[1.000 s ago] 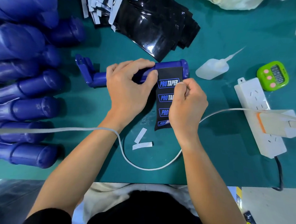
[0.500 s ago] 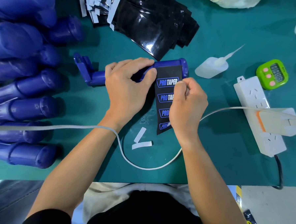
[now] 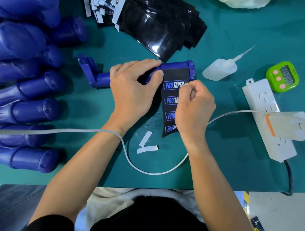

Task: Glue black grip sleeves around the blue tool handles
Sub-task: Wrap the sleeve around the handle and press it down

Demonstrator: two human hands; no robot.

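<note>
Lying on its side, a translucent squeeze bottle (image 3: 219, 70) pointed its nozzle up-right; its fill was unclear. The blue tool handle (image 3: 177, 65) lay crosswise on the green mat (image 3: 234, 163), flanged end right, gripped by the left hand (image 3: 131, 91). The right hand (image 3: 194, 110) pinched the black grip sleeve (image 3: 171, 97) trailing toward the near edge.

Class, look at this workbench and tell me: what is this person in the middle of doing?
A person is fitting a black grip sleeve to a blue tool handle. The left hand grips the handle; the right hand pinches the sleeve's right edge. Its top lies on the handle; the rest is not yet wrapped.
</note>
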